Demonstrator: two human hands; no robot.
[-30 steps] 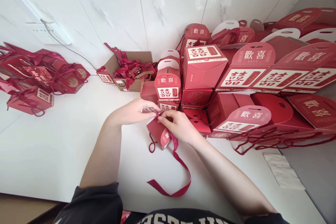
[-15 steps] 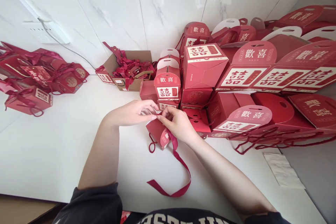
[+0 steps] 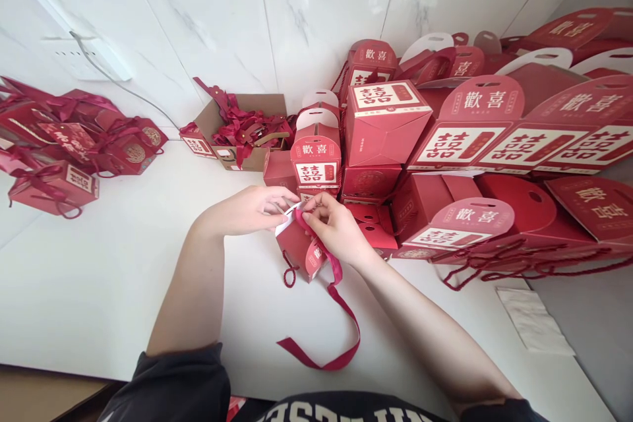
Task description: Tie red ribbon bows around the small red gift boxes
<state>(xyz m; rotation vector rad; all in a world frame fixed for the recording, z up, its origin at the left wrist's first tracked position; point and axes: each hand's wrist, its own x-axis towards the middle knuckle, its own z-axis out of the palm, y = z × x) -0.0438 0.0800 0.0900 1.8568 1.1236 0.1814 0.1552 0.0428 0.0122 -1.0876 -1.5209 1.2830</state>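
A small red gift box point(image 3: 295, 245) stands tilted on the white table between my hands. My left hand point(image 3: 262, 210) has its thumb and fingers closed on the box's raised flap, whose white inner side point(image 3: 285, 219) shows. Between thumb and fingertips, my right hand point(image 3: 332, 223) pinches a dark red ribbon point(image 3: 350, 310) by the flap. From there the ribbon runs down the box's right side, and its loose end curls on the table. A looped red cord point(image 3: 289, 275) hangs at the box's lower left. My right hand covers part of the box's far side.
Stacked red gift boxes point(image 3: 465, 138) fill the right side. A cardboard box point(image 3: 254, 157) of ribbons stands against the tiled wall. Ribbon-tied boxes point(image 3: 54, 188) sit at the far left below a power socket point(image 3: 84, 59). Folded white paper point(image 3: 534, 320) lies at the right.
My right hand has drawn the ribbon up and slightly right at the flap, where more of it now shows. The flap's white inner side has come into view. The ribbon's loose end lies as before.
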